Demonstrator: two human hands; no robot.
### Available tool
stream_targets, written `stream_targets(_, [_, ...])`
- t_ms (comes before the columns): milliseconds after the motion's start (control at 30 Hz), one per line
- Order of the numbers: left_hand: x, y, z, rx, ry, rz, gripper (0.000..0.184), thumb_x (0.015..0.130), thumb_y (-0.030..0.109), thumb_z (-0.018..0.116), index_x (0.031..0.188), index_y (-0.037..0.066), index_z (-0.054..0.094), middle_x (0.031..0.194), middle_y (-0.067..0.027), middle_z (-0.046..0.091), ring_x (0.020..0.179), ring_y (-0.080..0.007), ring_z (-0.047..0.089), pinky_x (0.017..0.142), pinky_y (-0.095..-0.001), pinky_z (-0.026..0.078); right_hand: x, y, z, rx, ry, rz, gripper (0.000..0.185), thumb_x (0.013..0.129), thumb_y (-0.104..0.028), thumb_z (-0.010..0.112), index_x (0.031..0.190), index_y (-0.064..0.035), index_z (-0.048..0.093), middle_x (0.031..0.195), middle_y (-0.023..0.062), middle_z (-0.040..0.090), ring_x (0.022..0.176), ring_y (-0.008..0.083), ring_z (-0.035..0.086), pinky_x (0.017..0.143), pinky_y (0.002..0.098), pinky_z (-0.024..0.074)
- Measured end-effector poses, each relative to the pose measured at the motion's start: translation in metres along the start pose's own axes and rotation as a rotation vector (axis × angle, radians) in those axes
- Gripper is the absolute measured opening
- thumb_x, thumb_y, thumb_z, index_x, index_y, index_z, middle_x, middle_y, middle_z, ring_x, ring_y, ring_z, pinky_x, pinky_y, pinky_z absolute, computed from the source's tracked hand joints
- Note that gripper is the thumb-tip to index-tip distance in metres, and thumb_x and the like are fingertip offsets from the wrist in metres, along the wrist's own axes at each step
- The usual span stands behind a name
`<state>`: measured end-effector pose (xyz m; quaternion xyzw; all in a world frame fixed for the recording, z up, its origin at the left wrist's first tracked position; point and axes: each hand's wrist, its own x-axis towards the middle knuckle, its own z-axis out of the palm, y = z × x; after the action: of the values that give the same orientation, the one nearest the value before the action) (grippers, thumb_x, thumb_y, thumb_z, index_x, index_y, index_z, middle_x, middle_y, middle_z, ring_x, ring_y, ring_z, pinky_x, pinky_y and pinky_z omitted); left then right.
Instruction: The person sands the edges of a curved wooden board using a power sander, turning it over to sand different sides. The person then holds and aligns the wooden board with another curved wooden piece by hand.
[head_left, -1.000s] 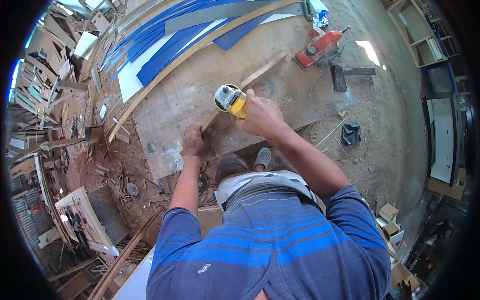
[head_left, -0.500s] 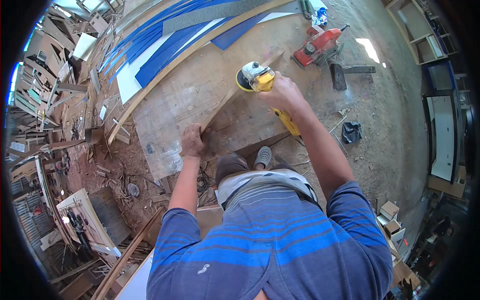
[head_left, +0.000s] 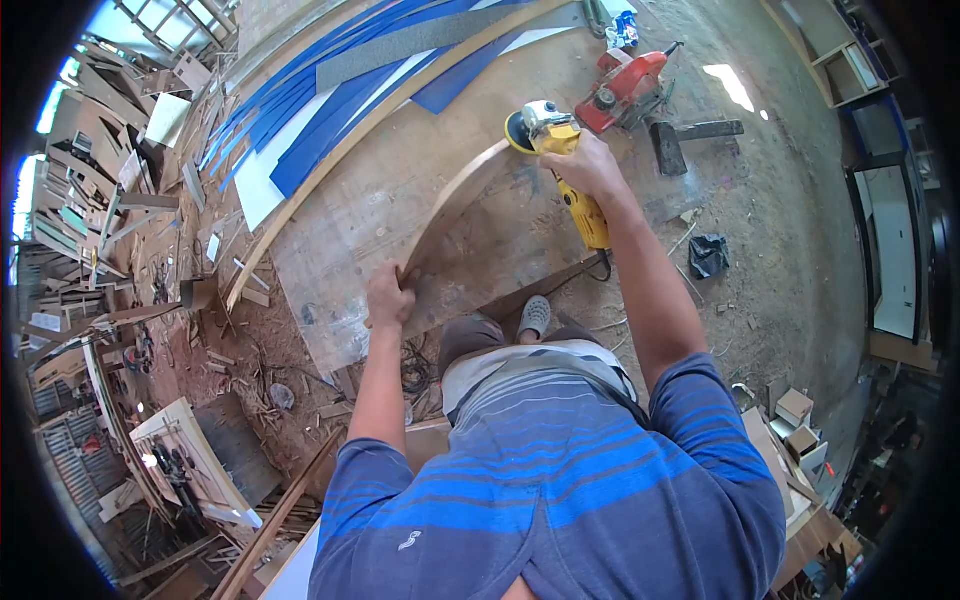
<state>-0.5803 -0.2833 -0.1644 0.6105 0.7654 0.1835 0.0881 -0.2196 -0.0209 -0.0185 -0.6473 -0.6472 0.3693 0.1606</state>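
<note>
Blue strips (head_left: 268, 102) partly off-pic @ top

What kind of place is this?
Probably a woodworking shop: a yellow and silver handheld power tool meets a long curved wooden strip, a red power tool rests nearby, and brown timber offcuts clutter the left side.

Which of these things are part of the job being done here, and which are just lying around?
Apparently in use:
- yellow power tool, in the right hand
- curved wooden piece, in the left hand

Seemingly just lying about:
- red power tool
- hammer
- blue sheets
</note>
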Motion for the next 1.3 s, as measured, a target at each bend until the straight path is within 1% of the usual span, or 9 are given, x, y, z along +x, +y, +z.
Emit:
stream_targets(133, [0.011,0.014,-0.046,-0.723,-0.413,-0.423,0.044,0.102,0.046,0.073,0.109,0.004,0.064,0.079,-0.006,0.067,0.064,-0.0222,0.067,0.059,-0.0385,0.054,-0.02,-0.006,-0.022,0.01,0.11,-0.027,0.067,0.077,-0.041,0.085,0.126,0.0023,0.069,0.118,0.0251,0.077,0.112,0.0367,0.076,0.098,0.0424,0.0584])
stream_targets(167, [0.016,0.022,-0.066,-0.772,-0.512,-0.485,0.048,0.103,0.051,0.072,0.112,0.004,0.065,0.077,-0.0023,0.065,0.055,-0.0122,0.06,0.051,-0.0298,0.049,-0.023,-0.008,-0.028,0.047,0.103,-0.025,0.064,0.077,-0.04,0.086,0.124,0.0014,0.07,0.116,0.0228,0.078,0.11,0.0351,0.077,0.097,0.0422,0.0584])
stream_targets(400, [0.031,0.01,-0.103,-0.737,-0.641,-0.588,0.049,0.101,0.053,0.073,0.11,0.006,0.068,0.08,-0.003,0.067,0.057,-0.0112,0.062,0.051,-0.0289,0.048,-0.045,-0.018,-0.048,0.05,0.074,-0.027,0.065,0.076,-0.038,0.087,0.124,0.0023,0.07,0.114,0.0213,0.078,0.106,0.0331,0.077,0.096,0.0424,0.0583])
stream_targets(600, [0.029,-0.01,-0.141,-0.121,-0.367,-0.097,0.058,0.085,0.048,0.089,0.121,0.004,0.073,0.095,-0.016,0.079,0.083,-0.03,0.076,0.076,-0.0433,0.06,-0.047,-0.002,-0.034,0.078,0.034,-0.048,0.064,0.076,-0.038,0.087,0.123,0.0022,0.071,0.115,0.0222,0.078,0.109,0.0339,0.077,0.096,0.0428,0.0581])
stream_targets(767, [0.037,0.051,-0.259,0.269,-0.227,-0.297,0.046,0.086,0.033,0.089,0.127,0.017,0.076,0.109,-0.0129,0.08,0.104,-0.0317,0.075,0.093,-0.045,0.058,-0.055,0.002,-0.026,0.091,0.016,-0.054,0.063,0.076,-0.038,0.087,0.123,0.0013,0.072,0.115,0.0208,0.079,0.11,0.0336,0.077,0.097,0.0431,0.058])
stream_targets(833, [0.037,0.058,-0.306,0.474,-0.06,-0.206,0.048,0.085,0.025,0.085,0.132,0.019,0.075,0.116,-0.0105,0.079,0.121,-0.0324,0.068,0.105,-0.0538,0.051,-0.062,-0.003,-0.028,0.092,0.0,-0.035,0.062,0.076,-0.037,0.087,0.124,0.0002,0.073,0.115,0.0198,0.079,0.11,0.0336,0.077,0.097,0.0436,0.0579])
stream_targets(967, [0.038,0.053,-0.39,0.865,0.27,0.105,0.053,0.075,0.016,0.086,0.125,0.031,0.078,0.153,-0.0001,0.062,0.15,-0.027,0.047,0.135,-0.0631,0.012,-0.062,0.004,-0.019,0.137,-0.021,-0.056,0.062,0.076,-0.035,0.087,0.124,0.0007,0.073,0.114,0.0193,0.079,0.109,0.0326,0.077,0.096,0.0429,0.0579])
stream_targets(1133, [0.039,0.092,-0.444,0.848,0.555,0.149,0.044,0.065,0.017,0.095,0.105,0.025,0.081,0.172,0.0056,0.042,0.164,-0.0283,0.024,0.135,-0.0678,0.006,-0.061,0.009,0.003,0.198,-0.064,-0.117,0.058,0.077,-0.031,0.087,0.123,0.0014,0.072,0.112,0.0186,0.079,0.105,0.0315,0.077,0.094,0.0416,0.0584])
stream_targets(1300, [0.053,0.1,-0.46,0.775,0.592,0.309,0.038,0.062,0.04,0.099,0.09,0.021,0.081,0.174,0.0056,0.038,0.163,-0.0329,0.024,0.136,-0.0583,0.019,-0.073,-0.003,0.018,0.218,-0.102,-0.123,0.056,0.075,-0.029,0.088,0.12,0.002,0.073,0.108,0.0177,0.08,0.102,0.0291,0.078,0.092,0.0415,0.0591])
